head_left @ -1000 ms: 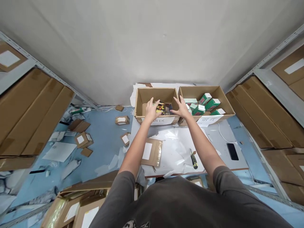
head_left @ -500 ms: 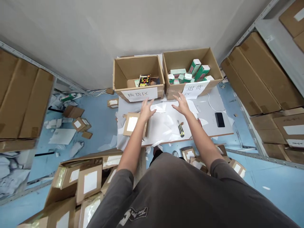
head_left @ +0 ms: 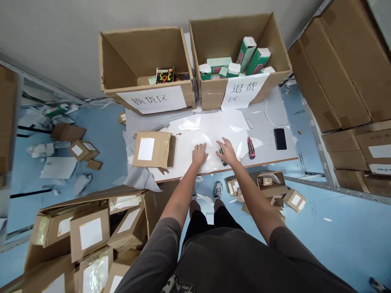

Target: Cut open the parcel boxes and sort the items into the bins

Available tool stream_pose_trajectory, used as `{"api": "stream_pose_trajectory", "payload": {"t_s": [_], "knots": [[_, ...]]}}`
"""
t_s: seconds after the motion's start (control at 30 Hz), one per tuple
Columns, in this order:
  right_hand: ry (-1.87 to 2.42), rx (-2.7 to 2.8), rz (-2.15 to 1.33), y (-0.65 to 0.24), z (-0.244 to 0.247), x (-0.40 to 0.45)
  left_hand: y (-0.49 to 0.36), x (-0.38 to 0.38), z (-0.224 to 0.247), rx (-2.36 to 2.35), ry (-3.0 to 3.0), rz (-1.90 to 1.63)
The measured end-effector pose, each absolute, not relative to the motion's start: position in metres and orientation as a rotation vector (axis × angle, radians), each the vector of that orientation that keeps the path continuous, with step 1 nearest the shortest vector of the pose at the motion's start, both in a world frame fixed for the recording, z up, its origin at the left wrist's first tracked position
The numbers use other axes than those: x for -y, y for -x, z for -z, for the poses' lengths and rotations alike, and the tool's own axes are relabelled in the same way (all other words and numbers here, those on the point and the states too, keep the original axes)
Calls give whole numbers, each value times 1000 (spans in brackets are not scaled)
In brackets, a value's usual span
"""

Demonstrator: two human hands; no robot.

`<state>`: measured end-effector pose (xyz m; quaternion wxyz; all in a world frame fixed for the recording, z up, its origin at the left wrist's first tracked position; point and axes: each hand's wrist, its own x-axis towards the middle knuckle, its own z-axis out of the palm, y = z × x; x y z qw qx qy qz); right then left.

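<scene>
Nearest, at left, a big carton (head_left: pixel 155 203) brims with labelled parcels (head_left: pixel 91 234), while the blue floor (head_left: pixel 345 244) opens out to the right, small boxes (head_left: pixel 295 199) strewn by the table's near edge. On the pale, scrap-littered table (head_left: pixel 265 154), the person's left hand (head_left: pixel 200 154) lies loosely open, nothing visible in it. The right hand (head_left: pixel 227 152), fingers parted and bent, covers part of a dark utility knife (head_left: pixel 224 163) near the table's middle; whether it grips, I can't tell. A brown package (head_left: pixel 160 148) sits to the left, a red cutter (head_left: pixel 251 148) and a phone (head_left: pixel 280 139) to the right. Farther back, two labelled bins (head_left: pixel 226 34) stand before the grey wall (head_left: pixel 128 12).
</scene>
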<state>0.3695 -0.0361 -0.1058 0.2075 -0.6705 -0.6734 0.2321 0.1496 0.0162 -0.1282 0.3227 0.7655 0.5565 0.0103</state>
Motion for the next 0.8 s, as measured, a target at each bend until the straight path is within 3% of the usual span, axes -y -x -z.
{"api": "stream_pose_trajectory", "payload": {"t_s": [0.2, 0.37, 0.63, 0.8], "knots": [[1878, 1867, -759, -341, 145, 59, -131, 14, 142, -1609, -2014, -50], [1902, 1848, -825, -303, 147, 59, -104, 26, 140, -1626, -1881, -195], [1780, 1916, -719, -254, 99, 51, -51, 44, 95, -1185, -1756, -760], [1836, 1907, -569, -234, 61, 39, -9, 31, 58, -1684, -1850, -753]]}}
